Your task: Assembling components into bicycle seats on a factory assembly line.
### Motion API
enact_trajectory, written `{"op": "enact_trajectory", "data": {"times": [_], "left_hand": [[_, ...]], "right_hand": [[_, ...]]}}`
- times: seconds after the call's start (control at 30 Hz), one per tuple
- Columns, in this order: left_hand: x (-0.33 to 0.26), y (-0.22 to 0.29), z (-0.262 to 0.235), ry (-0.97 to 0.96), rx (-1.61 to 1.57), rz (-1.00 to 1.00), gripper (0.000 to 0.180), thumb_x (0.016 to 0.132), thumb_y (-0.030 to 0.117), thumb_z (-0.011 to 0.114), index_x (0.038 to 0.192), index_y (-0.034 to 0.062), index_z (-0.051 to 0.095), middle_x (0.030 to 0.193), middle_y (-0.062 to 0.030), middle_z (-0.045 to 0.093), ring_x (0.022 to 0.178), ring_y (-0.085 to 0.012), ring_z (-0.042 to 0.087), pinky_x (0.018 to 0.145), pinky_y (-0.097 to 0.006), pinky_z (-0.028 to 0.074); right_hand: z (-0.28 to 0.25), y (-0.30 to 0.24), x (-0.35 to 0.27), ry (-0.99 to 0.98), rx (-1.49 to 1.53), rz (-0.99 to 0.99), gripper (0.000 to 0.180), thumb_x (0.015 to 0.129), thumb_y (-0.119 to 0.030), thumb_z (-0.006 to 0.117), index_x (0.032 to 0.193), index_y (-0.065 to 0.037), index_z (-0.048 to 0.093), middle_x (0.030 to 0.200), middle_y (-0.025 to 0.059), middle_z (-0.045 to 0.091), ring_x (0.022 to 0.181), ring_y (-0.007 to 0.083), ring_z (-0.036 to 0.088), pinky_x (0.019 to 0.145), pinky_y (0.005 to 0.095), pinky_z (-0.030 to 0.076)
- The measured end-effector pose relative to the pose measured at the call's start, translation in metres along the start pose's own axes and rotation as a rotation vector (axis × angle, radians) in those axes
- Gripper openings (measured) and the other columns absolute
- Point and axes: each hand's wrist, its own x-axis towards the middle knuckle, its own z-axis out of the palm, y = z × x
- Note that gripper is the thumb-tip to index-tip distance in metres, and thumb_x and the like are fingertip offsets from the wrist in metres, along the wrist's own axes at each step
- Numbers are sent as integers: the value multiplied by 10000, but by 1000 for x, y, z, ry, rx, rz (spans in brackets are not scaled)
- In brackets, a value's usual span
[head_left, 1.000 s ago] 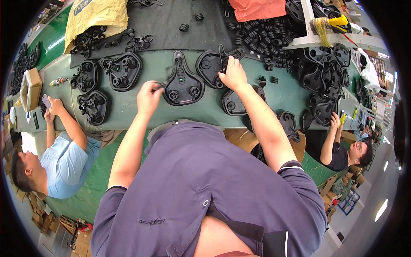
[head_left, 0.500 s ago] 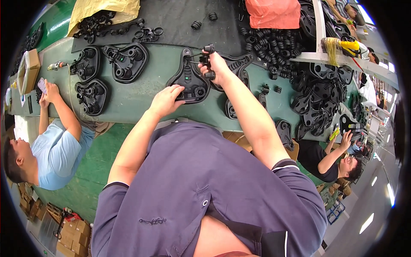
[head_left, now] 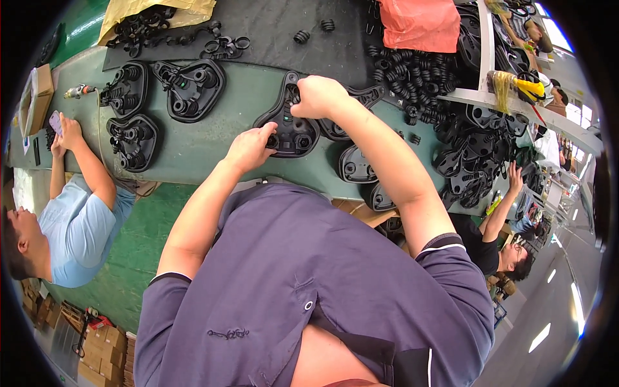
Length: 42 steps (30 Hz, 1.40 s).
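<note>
A black, roughly triangular plastic part (head_left: 302, 145) lies on the green table in front of me, its narrow end pointing away. My left hand (head_left: 251, 149) grips its lower left edge, fingers bent over the rim. Above its narrow end is my right hand (head_left: 319, 98), curled closed with the knuckles up; whatever it holds is almost wholly hidden under the fingers. Another black part (head_left: 336, 129) lies partly beneath my right wrist. Further similar parts (head_left: 358, 164) lie to the right of my right forearm.
Finished-looking black parts (head_left: 189, 90) lie at left. Ribbed black rubber pieces (head_left: 412, 74) are heaped at right beside a red bag (head_left: 419, 26). A yellow bag (head_left: 155, 14) lies far left. A white frame post (head_left: 485, 45) stands at right. Co-workers sit on both sides.
My right hand has come down with the black two-rod piece onto the triangular part, turning so the piece is hidden. My left fingers have curled more tightly at its edge.
</note>
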Motion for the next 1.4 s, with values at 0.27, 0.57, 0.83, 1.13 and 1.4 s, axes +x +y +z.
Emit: {"op": "enact_trajectory", "data": {"times": [0.27,0.57,0.83,1.13,1.4], "left_hand": [[3,-1,3,19,-37,-48,626,844,147,851,1353,90,493,1237,-113,758,1158,-378,707,956,-500,577],[4,2,4,4,-36,-109,645,824,137,861,1346,90,486,1301,-96,748,1198,-356,700,980,-473,577],[6,0,3,-46,-31,-95,646,824,142,862,1339,75,478,1309,-102,745,1220,-362,688,998,-476,569],[8,8,3,22,-29,-94,665,830,142,865,1378,76,494,1238,-134,756,1166,-384,705,963,-495,578],[17,18,10,442,-28,-74,742,858,457,826,1409,16,597,1513,-246,570,1421,-438,486,1189,-540,382]], "right_hand": [[66,-6,-5,342,675,242,531,789,-413,833,1056,40,755,1058,255,772,1039,394,752,944,460,592],[47,31,3,179,1888,591,337,1097,-328,582,965,-20,610,791,103,648,535,120,505,470,270,452],[15,25,7,113,180,-17,490,795,-440,766,925,32,794,991,250,775,943,395,767,865,474,614],[139,-27,-7,598,456,220,877,839,-463,845,1445,61,489,1224,229,617,997,418,734,840,497,617],[144,2,-25,643,431,7,997,864,-551,800,1547,67,420,1375,285,582,1357,445,533,1187,515,426]]}}
